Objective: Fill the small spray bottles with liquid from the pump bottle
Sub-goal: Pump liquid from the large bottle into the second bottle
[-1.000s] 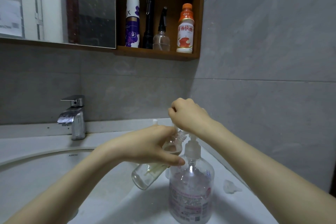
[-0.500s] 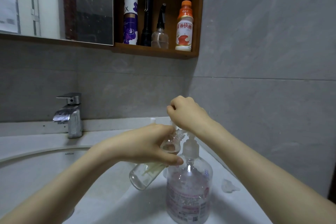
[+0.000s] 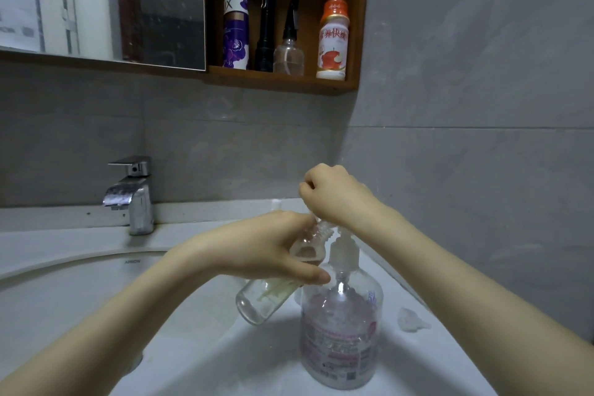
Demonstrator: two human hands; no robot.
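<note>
Fill step running: left hand (image 3: 266, 247) fingers are wrapping the small spray bottle (image 3: 263, 302), tilting its ribbed neck up to the pump bottle (image 3: 340, 331) spout. The pump bottle is standing on the glossy white tabletop (image 3: 241, 363). Right hand (image 3: 331, 196) is fisted and pressing on the pump head; contents unclear. Both bottles are clear, round, probably slippery. Next: full strokes, neck staying aligned

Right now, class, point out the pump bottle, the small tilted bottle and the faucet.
pump bottle (image 3: 339, 341), head view, labelled body.
small spray bottle (image 3: 257, 305), head view, clear base.
faucet (image 3: 130, 196), head view, chrome spout.
</note>
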